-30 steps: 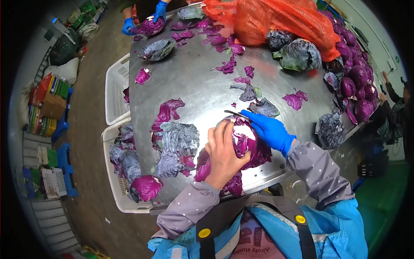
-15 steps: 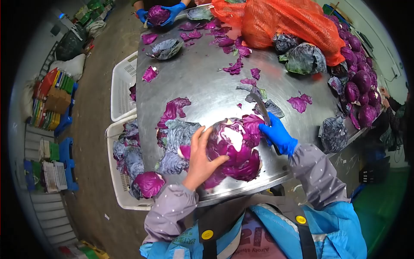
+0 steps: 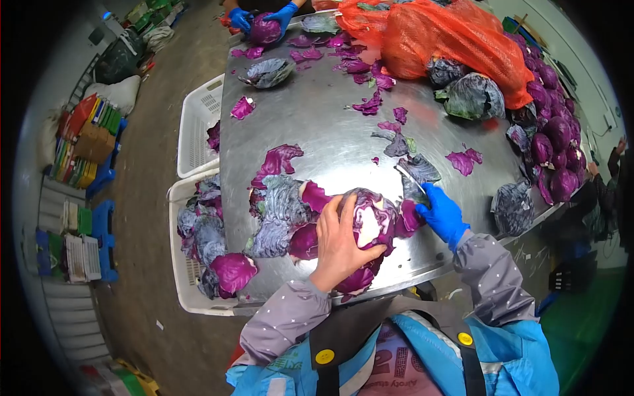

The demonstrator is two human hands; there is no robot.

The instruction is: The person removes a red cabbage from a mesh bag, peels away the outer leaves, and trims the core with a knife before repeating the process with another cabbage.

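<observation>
A red cabbage (image 3: 371,224) with a pale cut patch rests near the front edge of the metal table. My bare left hand (image 3: 340,245) grips its left side, fingers spread over the top and thumb across the front. In my blue-gloved right hand (image 3: 441,214), just right of the cabbage, is a knife (image 3: 411,175) whose blade points up and to the left. A loose purple leaf (image 3: 411,218) lies between the cabbage and the glove. Left of my bare hand are a purple leaf (image 3: 304,243) and large grey-green outer leaves (image 3: 281,214).
White crates stand along the table's left side; the nearer crate (image 3: 173,257) holds leaves. An orange mesh sack (image 3: 456,43) lies at the back, beside piled red cabbages (image 3: 558,132). Across the table, another person's blue gloves (image 3: 285,14) hold a cabbage.
Purple leaves have come away from the cabbage and lie on its left. My right hand has drawn the knife back from the cabbage and lowered its blade. The view has shifted slightly.
</observation>
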